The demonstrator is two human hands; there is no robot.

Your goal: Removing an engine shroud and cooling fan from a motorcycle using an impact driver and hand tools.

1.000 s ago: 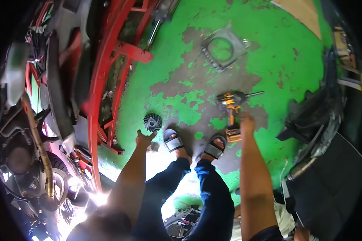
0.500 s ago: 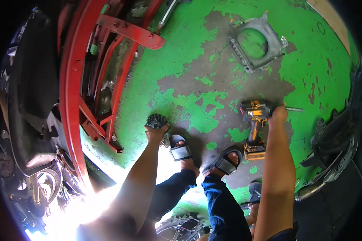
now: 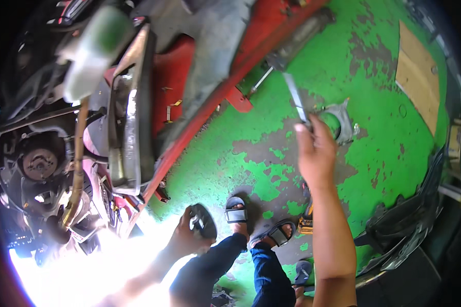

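Observation:
My left hand point(image 3: 182, 233) is closed on a dark round finned disc point(image 3: 204, 221), held low over the floor left of my feet. Bright glare washes over that forearm. Farther up and to the right, my right hand point(image 3: 317, 151) grips a long, thin silver metal bar-like tool point(image 3: 294, 94). Its far end reaches toward the red lift frame; blur hides the exact kind. Below that hand, a yellow and black cordless impact wrench point(image 3: 306, 222) is on the floor, partly covered by my right forearm. A grey frame-shaped shroud with a round opening point(image 3: 347, 123) lies behind the hand.
A red metal lift point(image 3: 189, 140) runs diagonally on the left, with motorcycle parts point(image 3: 41, 163) beyond it. A tan board point(image 3: 417, 77) lies at far right, above black body panels point(image 3: 404, 220). Another person's sandalled foot point(image 3: 303, 271) shows near my right leg.
My right hand has left the impact wrench and moved up and left with the silver tool. The view has swung left, bringing more of the lift in. The left hand still holds the finned disc.

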